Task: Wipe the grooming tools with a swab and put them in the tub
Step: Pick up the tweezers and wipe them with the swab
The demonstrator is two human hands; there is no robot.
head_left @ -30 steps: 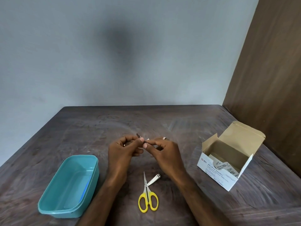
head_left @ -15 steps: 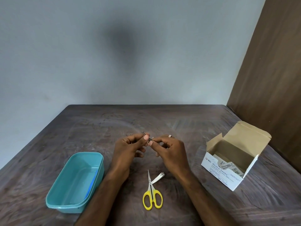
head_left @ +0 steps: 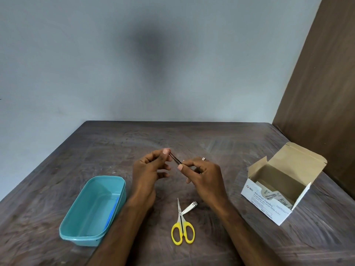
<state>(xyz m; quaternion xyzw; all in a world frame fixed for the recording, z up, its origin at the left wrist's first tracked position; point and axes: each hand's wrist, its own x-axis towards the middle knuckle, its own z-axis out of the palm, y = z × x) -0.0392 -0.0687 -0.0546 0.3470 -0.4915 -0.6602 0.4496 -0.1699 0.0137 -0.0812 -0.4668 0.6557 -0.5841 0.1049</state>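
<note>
I see my left hand point(head_left: 151, 169) and right hand point(head_left: 201, 176) each pinching one end of a thin dark tool point(head_left: 175, 159) above the table point(head_left: 115, 143) — it looks light, stiff and slippery, so I would grip its ends.

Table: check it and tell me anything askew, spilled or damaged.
Nothing stands out. The scissors and nail clipper lie flat on the table, the teal tub sits upright, and the swab box stands open. No spills or damage visible.
</note>
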